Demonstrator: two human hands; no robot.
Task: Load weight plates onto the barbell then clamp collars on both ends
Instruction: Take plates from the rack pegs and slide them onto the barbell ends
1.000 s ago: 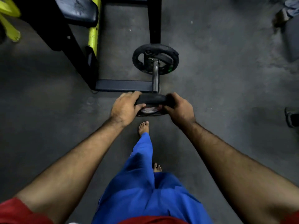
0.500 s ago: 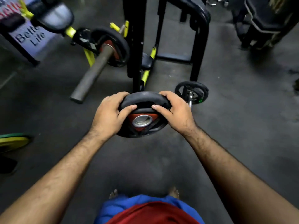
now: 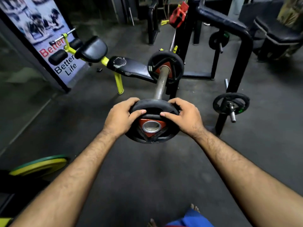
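Left hand (image 3: 122, 117) and right hand (image 3: 186, 116) both grasp the weight plate (image 3: 151, 128) by its upper rim. We note it held just before the barbell (image 3: 161, 81) sleeve end, another plate (image 3: 165, 67) already loaded behind.

Held plate (image 3: 152, 122): matt black rubber-like coating, scuffed, orange insert, bright metal bore ring. Barbell sleeve (image 3: 161, 83): dull grey bare metal, worn. Bench pad (image 3: 131, 68): black vinyl-like cover, cracked, peeling. Floor (image 3: 147, 174): dark, matt, rough.
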